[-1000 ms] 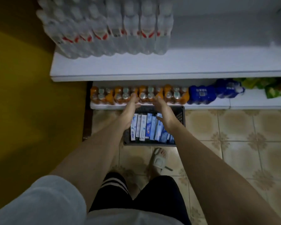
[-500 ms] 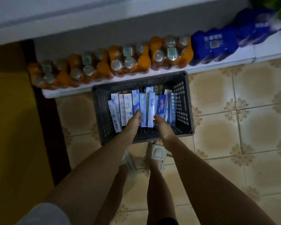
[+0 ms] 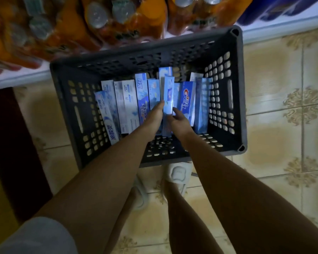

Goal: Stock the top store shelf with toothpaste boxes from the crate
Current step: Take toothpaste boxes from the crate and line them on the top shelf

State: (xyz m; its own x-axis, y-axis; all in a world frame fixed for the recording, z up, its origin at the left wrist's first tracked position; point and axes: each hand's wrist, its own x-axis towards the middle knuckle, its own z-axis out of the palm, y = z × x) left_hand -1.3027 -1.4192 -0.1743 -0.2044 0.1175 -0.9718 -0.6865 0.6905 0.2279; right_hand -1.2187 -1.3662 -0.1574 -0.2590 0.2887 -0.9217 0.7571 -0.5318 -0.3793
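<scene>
Blue-and-white toothpaste boxes (image 3: 128, 105) stood packed in a row in the dark plastic crate (image 3: 237, 92) on the floor, their long axes running from six toward twelve o'clock. At the left, the left hand (image 3: 152, 120) lay against the nine o'clock side of one raised toothpaste box (image 3: 168, 96), fingers fairly straight along it. At the right, the right hand (image 3: 180, 121) closed in from three o'clock with fingers curled; whether either grip had fully clamped I could not tell.
</scene>
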